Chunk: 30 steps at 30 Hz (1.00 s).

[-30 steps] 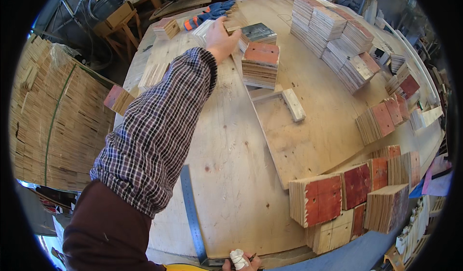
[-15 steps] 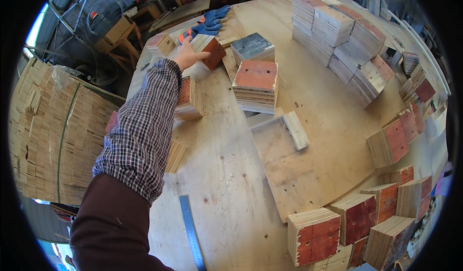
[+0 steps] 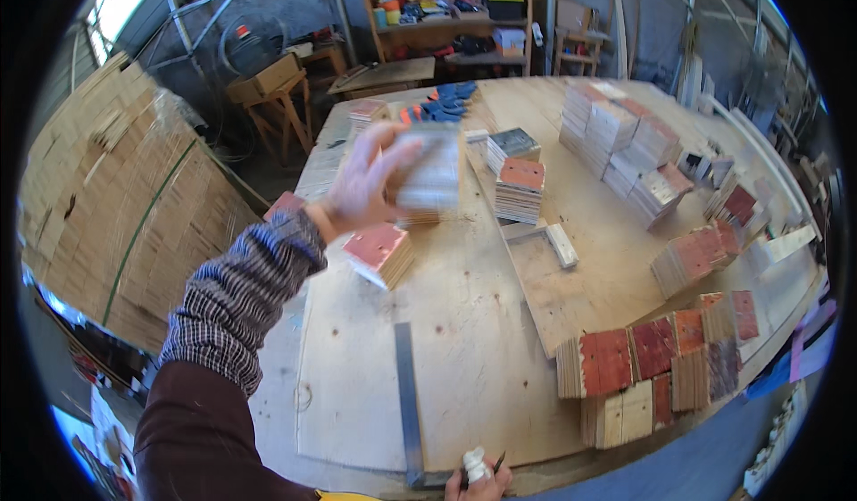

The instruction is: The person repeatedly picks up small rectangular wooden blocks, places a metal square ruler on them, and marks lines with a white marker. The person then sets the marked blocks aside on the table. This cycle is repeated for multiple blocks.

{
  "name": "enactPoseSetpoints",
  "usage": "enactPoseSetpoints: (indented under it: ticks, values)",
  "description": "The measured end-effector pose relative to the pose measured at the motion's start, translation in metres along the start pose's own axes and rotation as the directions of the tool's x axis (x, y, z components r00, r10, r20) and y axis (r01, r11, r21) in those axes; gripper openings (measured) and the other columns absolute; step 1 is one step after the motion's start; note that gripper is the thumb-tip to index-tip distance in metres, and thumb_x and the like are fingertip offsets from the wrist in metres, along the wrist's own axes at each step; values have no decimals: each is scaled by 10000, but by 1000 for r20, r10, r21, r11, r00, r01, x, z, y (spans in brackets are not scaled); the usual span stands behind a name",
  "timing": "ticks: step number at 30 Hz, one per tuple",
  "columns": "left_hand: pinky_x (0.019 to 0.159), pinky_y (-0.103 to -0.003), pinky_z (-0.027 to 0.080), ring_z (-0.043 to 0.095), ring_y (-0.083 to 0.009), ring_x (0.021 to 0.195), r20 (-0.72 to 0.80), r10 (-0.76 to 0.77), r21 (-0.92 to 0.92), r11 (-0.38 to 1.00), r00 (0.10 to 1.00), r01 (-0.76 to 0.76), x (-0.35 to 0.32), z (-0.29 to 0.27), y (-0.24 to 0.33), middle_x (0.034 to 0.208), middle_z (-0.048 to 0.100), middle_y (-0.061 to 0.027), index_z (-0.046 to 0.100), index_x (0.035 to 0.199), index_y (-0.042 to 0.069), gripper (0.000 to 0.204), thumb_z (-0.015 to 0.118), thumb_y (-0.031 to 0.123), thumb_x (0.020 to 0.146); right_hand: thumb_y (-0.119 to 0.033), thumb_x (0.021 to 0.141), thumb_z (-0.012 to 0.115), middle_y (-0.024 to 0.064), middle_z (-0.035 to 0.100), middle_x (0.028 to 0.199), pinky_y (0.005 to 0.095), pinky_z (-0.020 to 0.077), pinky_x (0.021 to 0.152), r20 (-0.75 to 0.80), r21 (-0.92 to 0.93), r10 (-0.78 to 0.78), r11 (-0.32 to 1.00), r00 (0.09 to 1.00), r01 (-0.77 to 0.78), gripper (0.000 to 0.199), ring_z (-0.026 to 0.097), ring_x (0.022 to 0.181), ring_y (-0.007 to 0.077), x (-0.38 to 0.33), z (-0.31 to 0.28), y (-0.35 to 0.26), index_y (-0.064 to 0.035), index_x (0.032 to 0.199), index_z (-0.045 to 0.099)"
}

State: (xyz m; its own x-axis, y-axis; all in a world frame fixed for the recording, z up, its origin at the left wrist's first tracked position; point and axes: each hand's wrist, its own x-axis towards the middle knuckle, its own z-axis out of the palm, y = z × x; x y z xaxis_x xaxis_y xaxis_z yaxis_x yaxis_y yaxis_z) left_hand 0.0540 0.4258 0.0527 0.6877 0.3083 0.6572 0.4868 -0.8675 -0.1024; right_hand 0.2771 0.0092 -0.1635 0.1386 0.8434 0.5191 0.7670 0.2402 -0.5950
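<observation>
My left hand (image 3: 364, 180) is raised over the far left of the table, fingers gripping a plywood block (image 3: 432, 169). Both are smeared by motion. Just below them sits another stacked plywood block (image 3: 379, 249) with a red top. My right hand (image 3: 479, 485) is at the near table edge with its fingers curled round a thin dark stick (image 3: 499, 461), perhaps a pencil. Something white and lumpy (image 3: 477, 463) shows at its fingers; I cannot tell whether it is a wrap or a held thing. Beside this hand lies a flat metal ruler (image 3: 407, 394), its near end by the edge.
Plywood stacks stand mid-table (image 3: 520, 189), along the far right (image 3: 616, 131) and at the near right (image 3: 607, 363). A thin board (image 3: 589, 273) carries a small wooden strip (image 3: 561, 245). Blue-orange gloves (image 3: 442, 104) lie at the far edge. A strapped wood pile (image 3: 116, 198) rises at left.
My left hand has lifted a plywood block from the far left of the table and drawn it nearer. The view has tilted up, and my right hand has come into sight at the bottom.
</observation>
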Motion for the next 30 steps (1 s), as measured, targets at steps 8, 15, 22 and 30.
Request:
enactPoseSetpoints:
  ticks: [8,15,22,30]
  values:
    - [863,-520,487,545,-421,1141,-295,224,61,975,929,-215,-143,-143,201,1269,517,-214,592,1224,134,476,762,262,798,-5,789,651,197,652,967,493,448,806,-133,-56,-161,986,978,154,313,591,850,421,3,10,-12,22,1097,606]
    - [993,-493,446,471,-433,1236,-368,-204,-340,938,907,73,-199,-194,291,1378,427,-214,464,1344,93,780,868,231,692,-26,807,645,183,652,931,465,443,775,-161,-126,-190,977,968,171,209,565,823,394,-2,17,-9,15,1009,613]
    - [1096,-407,401,457,-231,1317,352,-755,-934,-325,553,150,-208,-180,320,1413,452,-124,292,1464,81,833,772,359,842,-73,809,663,188,647,926,482,442,778,-173,-127,-124,987,977,103,190,554,844,397,-7,23,-5,7,974,614]
    - [1105,-405,417,502,-277,1277,712,-547,-637,-767,440,78,-203,-159,329,1423,466,-162,329,1480,93,694,314,602,1009,-57,799,659,176,646,909,480,444,789,-169,-149,-157,980,973,133,202,557,829,394,-8,24,-3,-3,988,617]
